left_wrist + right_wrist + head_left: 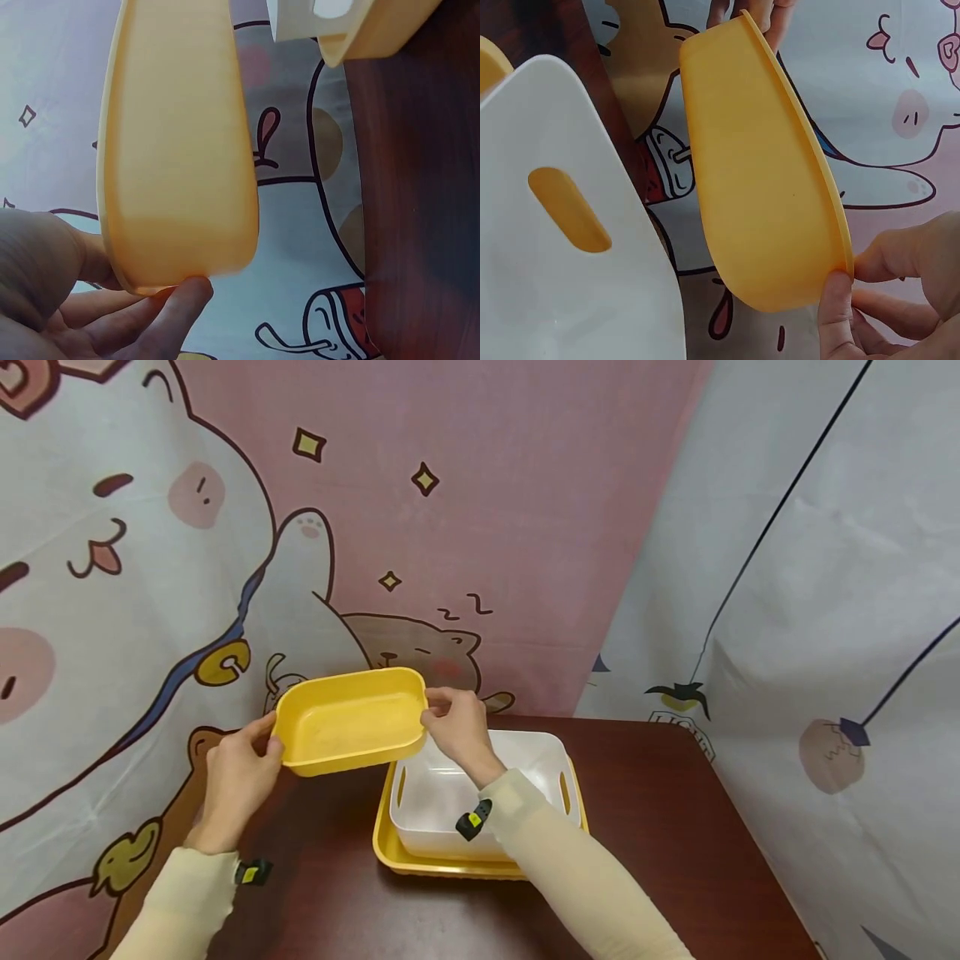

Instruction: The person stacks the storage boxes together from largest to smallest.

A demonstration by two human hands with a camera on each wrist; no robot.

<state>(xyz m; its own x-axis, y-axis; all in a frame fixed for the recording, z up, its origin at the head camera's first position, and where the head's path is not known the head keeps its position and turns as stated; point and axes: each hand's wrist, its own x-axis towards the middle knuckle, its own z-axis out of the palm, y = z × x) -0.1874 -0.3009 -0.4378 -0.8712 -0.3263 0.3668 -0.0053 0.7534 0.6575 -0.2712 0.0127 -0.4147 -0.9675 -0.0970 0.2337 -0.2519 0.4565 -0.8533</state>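
Observation:
Both hands hold a shallow yellow plastic tray [348, 718] up in the air, its open side tilted toward me. My left hand [238, 777] pinches the left end at the rim, thumb on one side and fingers on the other. At the opposite end, my right hand [459, 727] pinches the rim. In the right wrist view the tray's outer side [761, 165] faces the camera, with right-hand fingertips at its lower corner. Below and to the right, a white basket [427, 802] with slotted handles sits inside a larger yellow tray [420, 864] on the table.
The dark reddish-brown table [652, 827] extends to the right of the stacked containers. A cartoon-printed cloth [525, 527] hangs behind the table and along both sides. Black bands circle both wrists over pale sleeves [585, 868].

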